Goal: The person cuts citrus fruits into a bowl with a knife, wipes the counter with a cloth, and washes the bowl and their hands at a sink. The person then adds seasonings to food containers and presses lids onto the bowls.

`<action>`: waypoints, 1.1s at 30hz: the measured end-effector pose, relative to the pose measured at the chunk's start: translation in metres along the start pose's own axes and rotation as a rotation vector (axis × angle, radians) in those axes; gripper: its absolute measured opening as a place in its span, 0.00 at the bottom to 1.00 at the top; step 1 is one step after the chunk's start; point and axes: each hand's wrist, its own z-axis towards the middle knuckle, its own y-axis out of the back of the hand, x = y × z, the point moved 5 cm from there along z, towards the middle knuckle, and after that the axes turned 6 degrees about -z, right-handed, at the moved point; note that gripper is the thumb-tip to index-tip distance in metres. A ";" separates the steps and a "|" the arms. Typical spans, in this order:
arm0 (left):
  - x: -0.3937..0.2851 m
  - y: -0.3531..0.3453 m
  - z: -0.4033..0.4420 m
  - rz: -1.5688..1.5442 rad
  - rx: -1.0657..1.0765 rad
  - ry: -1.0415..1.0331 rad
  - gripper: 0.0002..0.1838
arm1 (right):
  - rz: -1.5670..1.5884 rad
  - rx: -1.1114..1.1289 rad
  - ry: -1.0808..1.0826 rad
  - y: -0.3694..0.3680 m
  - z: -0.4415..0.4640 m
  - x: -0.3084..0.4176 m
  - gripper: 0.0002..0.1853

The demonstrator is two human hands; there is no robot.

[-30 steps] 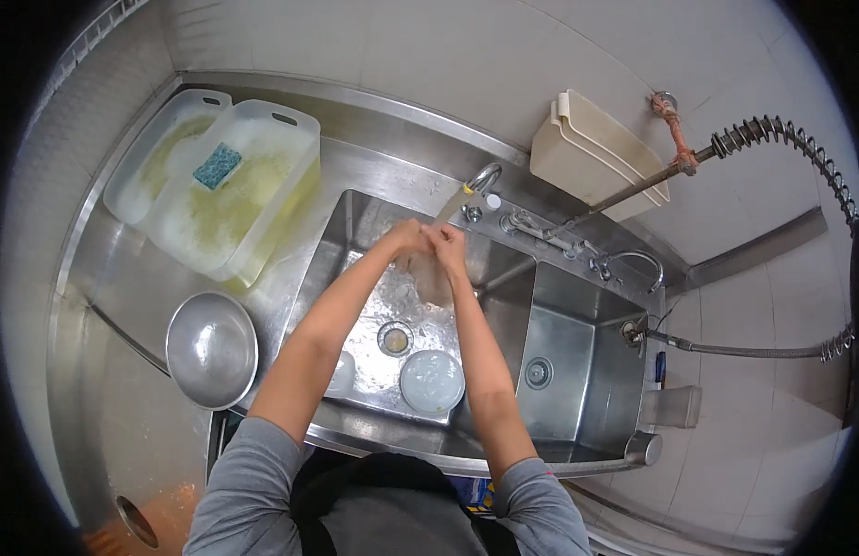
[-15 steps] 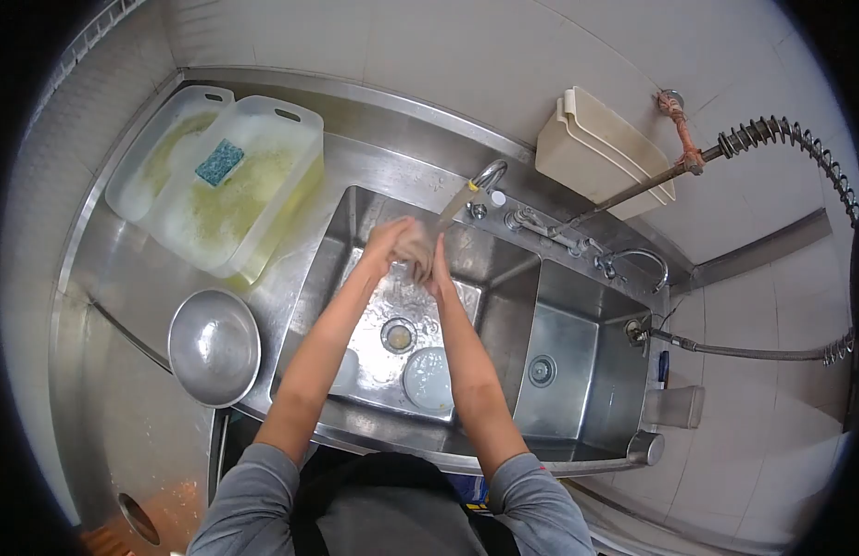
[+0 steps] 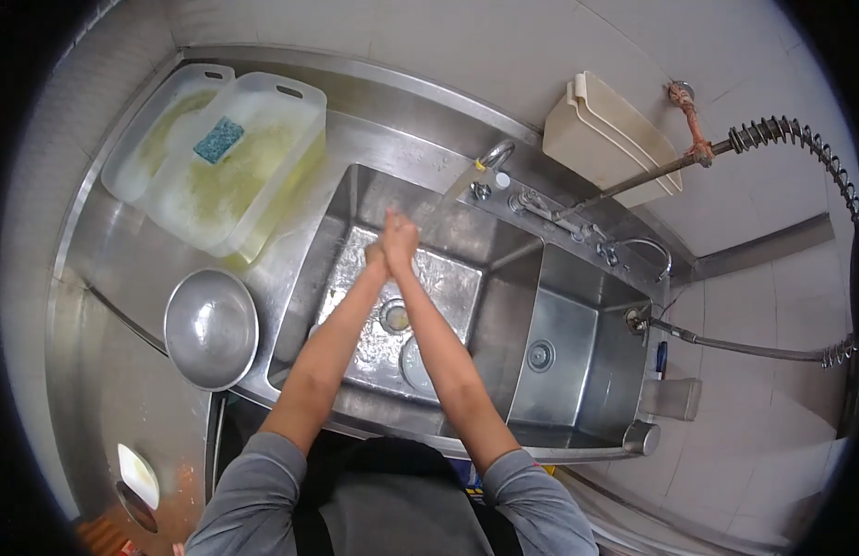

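Observation:
Over the large sink basin (image 3: 504, 324), my right hand (image 3: 402, 239) is pressed against my left hand (image 3: 378, 256), its fingers curled. My left hand is partly hidden behind it, so its fingers do not show clearly. Whether anything lies between the hands is hidden. Just right of them, water runs from the faucet (image 3: 499, 153) into the basin. Below my hands are the drain (image 3: 394, 316) and a pale round dish (image 3: 416, 366), partly covered by my right forearm.
Two plastic tubs (image 3: 290, 120) of yellowish, foamy liquid stand left, with a green sponge (image 3: 219, 139) in one. A metal bowl (image 3: 211, 329) sits nearer. Right are a second basin (image 3: 564, 371), a spray hose (image 3: 791, 139) and a beige bin (image 3: 606, 139). A white dish (image 3: 138, 474) is lower left.
My hands have come together and moved slightly left, away from the water stream; before, they were apart and blurred near it. A white dish has appeared at the lower left.

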 end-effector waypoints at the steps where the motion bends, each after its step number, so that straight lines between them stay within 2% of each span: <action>1: 0.001 -0.007 0.001 0.002 0.067 0.004 0.22 | 0.057 0.035 0.107 0.001 -0.009 0.012 0.22; 4: -0.015 -0.020 0.007 0.019 0.257 -0.010 0.29 | 0.208 -0.048 0.161 0.012 -0.008 0.017 0.22; 5: -0.021 -0.022 0.006 0.032 0.322 -0.017 0.31 | 0.052 -0.113 0.104 0.008 0.012 -0.006 0.21; 8: -0.030 -0.056 -0.019 0.100 0.401 0.117 0.33 | 0.170 -0.098 -0.103 0.014 0.063 -0.075 0.17; 9: -0.047 -0.074 -0.045 0.399 0.328 0.015 0.34 | 0.258 -0.102 -0.161 0.013 0.071 -0.097 0.15; 12: -0.049 -0.091 -0.013 0.754 0.310 -0.253 0.30 | 0.891 0.212 -0.470 0.014 0.062 -0.089 0.14; 13: -0.051 -0.095 -0.010 0.886 0.233 -0.330 0.28 | 0.947 0.342 -0.466 -0.001 0.071 -0.103 0.15; 15: -0.053 -0.104 -0.007 1.152 0.071 -0.476 0.23 | 1.097 0.343 -0.480 -0.016 0.080 -0.109 0.21; 18: -0.048 -0.124 0.009 1.397 0.146 -0.646 0.17 | 1.175 0.390 -0.575 -0.003 0.062 -0.093 0.28; 19: -0.057 -0.127 -0.010 1.282 0.143 -0.551 0.14 | 1.179 0.413 -0.615 0.004 0.056 -0.087 0.31; 22: -0.061 -0.125 -0.013 1.203 0.285 -0.543 0.13 | 1.176 0.487 -0.675 0.002 0.055 -0.116 0.36; 25: -0.050 -0.106 -0.015 0.605 0.430 -0.213 0.12 | 1.137 0.555 -0.645 -0.001 0.058 -0.136 0.33; 28: -0.038 -0.063 -0.002 0.339 0.231 -0.146 0.13 | 1.163 0.443 -0.384 -0.006 0.062 -0.095 0.22; 29: -0.029 -0.045 0.011 0.187 0.143 -0.104 0.15 | 1.119 0.383 -0.379 0.000 0.052 -0.074 0.14; 31: 0.012 -0.007 0.056 -0.278 -0.085 0.086 0.19 | 0.878 0.270 -0.321 -0.022 0.041 -0.061 0.10; 33: 0.007 -0.009 0.047 -0.103 -0.098 0.022 0.20 | 0.549 0.139 -0.268 -0.025 0.043 -0.059 0.09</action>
